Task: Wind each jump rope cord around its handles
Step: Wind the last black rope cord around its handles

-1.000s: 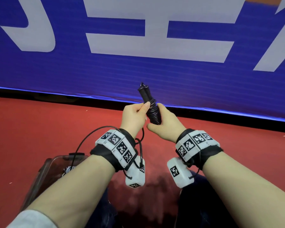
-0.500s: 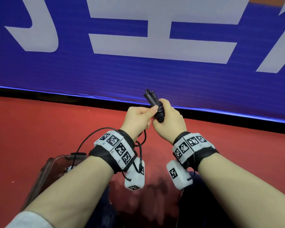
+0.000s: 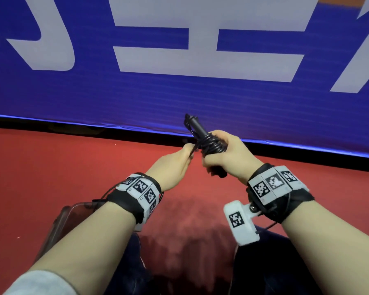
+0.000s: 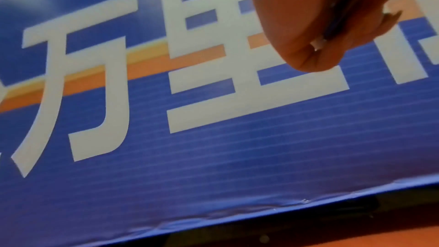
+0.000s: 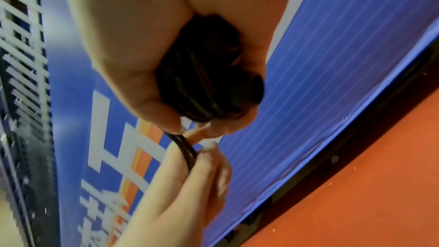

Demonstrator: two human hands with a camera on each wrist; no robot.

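My right hand point(image 3: 222, 158) grips two black jump rope handles point(image 3: 197, 127) held together, their tips pointing up and to the left. Black cord point(image 3: 213, 144) is coiled in several turns around them just above my fist. In the right wrist view the wound handles point(image 5: 209, 82) fill my palm. My left hand point(image 3: 175, 165) sits close to the left of the bundle and pinches a doubled end of the cord point(image 5: 187, 149) between thumb and forefinger. The left wrist view shows the thin cord point(image 4: 342, 12) pressed between my fingertips point(image 4: 308, 44).
A blue banner with large white characters point(image 3: 179, 60) stands just ahead along the red floor point(image 3: 62, 167). A clear plastic container point(image 3: 66, 218) sits at my lower left beside my knee. My dark trousers point(image 3: 264, 262) fill the bottom of the head view.
The handles tilted further to the left and my right hand slid down their shaft. My left hand pulled away to the left, drawing the cord end taut from the coil.
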